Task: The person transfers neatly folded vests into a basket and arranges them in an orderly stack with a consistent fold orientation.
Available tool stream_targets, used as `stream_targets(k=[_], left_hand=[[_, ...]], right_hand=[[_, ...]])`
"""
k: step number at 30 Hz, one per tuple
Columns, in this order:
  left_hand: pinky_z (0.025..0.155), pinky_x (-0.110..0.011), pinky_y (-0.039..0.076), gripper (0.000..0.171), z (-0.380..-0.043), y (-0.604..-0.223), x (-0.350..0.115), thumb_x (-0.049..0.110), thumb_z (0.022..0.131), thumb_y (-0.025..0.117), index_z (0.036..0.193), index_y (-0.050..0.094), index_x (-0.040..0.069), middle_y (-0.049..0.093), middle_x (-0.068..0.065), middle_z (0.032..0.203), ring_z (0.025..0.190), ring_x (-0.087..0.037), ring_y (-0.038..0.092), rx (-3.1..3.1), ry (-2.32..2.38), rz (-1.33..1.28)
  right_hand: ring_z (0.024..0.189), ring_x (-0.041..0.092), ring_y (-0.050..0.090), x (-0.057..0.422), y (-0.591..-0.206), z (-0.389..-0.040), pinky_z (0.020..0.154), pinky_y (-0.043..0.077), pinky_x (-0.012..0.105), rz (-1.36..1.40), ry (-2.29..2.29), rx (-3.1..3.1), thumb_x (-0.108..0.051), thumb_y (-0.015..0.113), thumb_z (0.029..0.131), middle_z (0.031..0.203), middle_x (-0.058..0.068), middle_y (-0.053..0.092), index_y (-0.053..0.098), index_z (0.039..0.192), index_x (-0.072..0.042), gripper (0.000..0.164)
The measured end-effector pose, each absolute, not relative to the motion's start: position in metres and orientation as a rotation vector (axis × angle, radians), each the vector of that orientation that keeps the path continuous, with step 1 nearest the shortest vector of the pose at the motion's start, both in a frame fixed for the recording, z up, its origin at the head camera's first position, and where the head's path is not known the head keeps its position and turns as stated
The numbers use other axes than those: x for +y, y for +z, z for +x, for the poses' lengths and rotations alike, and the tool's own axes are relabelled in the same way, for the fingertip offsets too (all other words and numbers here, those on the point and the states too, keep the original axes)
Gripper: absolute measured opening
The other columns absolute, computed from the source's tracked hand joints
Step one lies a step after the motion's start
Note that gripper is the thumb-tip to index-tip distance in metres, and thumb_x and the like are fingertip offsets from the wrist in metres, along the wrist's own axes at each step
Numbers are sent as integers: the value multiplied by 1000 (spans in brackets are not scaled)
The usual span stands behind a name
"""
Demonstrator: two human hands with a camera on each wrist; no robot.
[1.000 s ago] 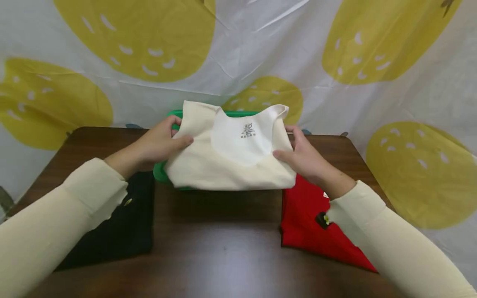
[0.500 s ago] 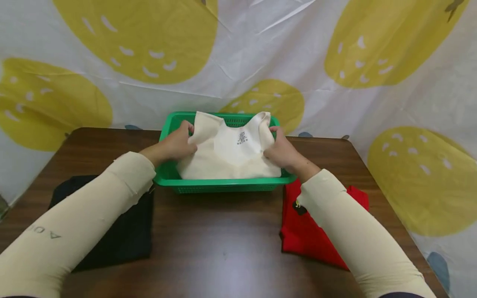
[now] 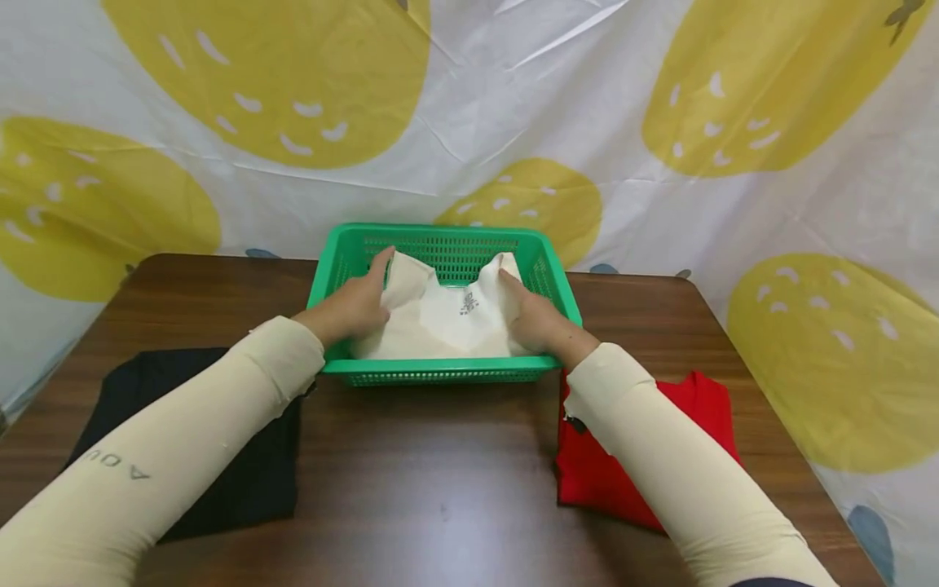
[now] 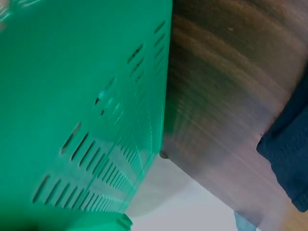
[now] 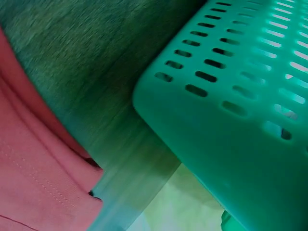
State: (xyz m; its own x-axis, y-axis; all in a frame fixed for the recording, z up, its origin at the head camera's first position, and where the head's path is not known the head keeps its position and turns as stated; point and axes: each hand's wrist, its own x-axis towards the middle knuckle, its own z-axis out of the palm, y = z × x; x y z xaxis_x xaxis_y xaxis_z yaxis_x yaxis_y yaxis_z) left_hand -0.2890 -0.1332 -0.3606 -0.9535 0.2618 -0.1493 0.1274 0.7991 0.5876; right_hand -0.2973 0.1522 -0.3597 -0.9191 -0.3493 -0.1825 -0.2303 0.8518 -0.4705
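Note:
A folded cream shirt (image 3: pixel 451 330) with a white neck panel and small dark print lies low inside a green plastic basket (image 3: pixel 447 367) in the head view. My left hand (image 3: pixel 355 306) holds its left side, thumb toward me and fingers at the far edge. At the opposite side my right hand (image 3: pixel 541 319) grips the shirt, with part of the fingers hidden by cloth. Both wrists cross the basket's rim. The wrist views show the basket's slotted outer walls (image 4: pixel 82 96), and neither hand appears there.
Folded dark clothing (image 3: pixel 249 465) lies on the brown table (image 3: pixel 440 481) left of the basket, partly under my left sleeve. Red folded clothing (image 3: pixel 609 473) lies to the right beneath my right sleeve. A patterned curtain (image 3: pixel 484 98) hangs directly behind the table.
Both hands have lowered the cream shirt from above the basket down into it and come closer together. The shirt's shoulders now sit below the far rim.

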Motion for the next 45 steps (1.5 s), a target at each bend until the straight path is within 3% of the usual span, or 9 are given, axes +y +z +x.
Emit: stream_targets(k=[6,14,17,21,26,30,34,39,45], left_hand=[[54,-33,41,93,-281,-362,-131,-4,92,53,160,-8,16,65,-19,81,57,-25,52,2738,798,284],[70,-37,48,82,-275,-358,-130,4,92,61,158,13,-1,62,-29,124,87,-30,64,2805,573,322],[78,-42,51,77,-269,-352,-129,9,94,62,156,18,-4,61,-30,127,102,-35,65,2844,515,343],[75,-44,54,69,-265,-344,-124,16,96,62,152,25,-3,64,-29,121,99,-38,67,2923,465,347],[84,-52,54,57,-249,-324,-111,28,98,59,147,41,5,67,-19,124,105,-38,67,3083,424,444],[81,-53,49,35,-218,-311,-92,29,97,61,128,63,13,73,-9,111,96,-33,69,3316,450,707],[76,-46,44,22,-178,-311,-73,25,92,67,112,71,16,74,-2,99,86,-25,69,3451,507,1091],[81,-41,46,15,-139,-323,-57,24,88,72,102,74,21,73,5,97,89,-18,67,3431,597,1315],[80,-35,43,16,-110,-341,-46,29,87,75,102,72,24,69,9,99,94,-14,63,3302,685,1316]], right_hand=[[132,41,49,148,-361,-295,107,41,45,-453,-392,2753,0,53,90,140,26,54,36,154,-6,66],[138,39,41,141,-358,-290,115,36,45,-440,-333,2740,-6,46,98,142,22,55,51,142,0,45],[139,38,41,141,-353,-289,115,35,45,-458,-321,2746,-8,45,100,142,22,54,53,141,1,43],[144,37,37,148,-336,-281,117,34,47,-512,-307,2848,-10,46,100,145,23,52,56,138,2,41],[128,37,49,178,-316,-234,105,43,50,-619,-590,3135,-12,51,97,130,19,60,69,119,-1,31],[103,24,53,228,-310,-177,84,47,35,-650,-853,3307,-8,56,94,106,7,64,73,100,-7,17],[102,22,53,282,-312,-138,80,46,24,-524,-841,3337,-6,61,94,106,6,63,71,99,-9,11],[112,38,52,321,-339,-131,88,45,55,-404,-603,3209,-14,66,92,120,18,59,67,112,-6,21],[135,47,38,342,-382,-138,99,33,75,-459,-358,3035,-45,76,85,148,22,42,50,144,-13,71]])
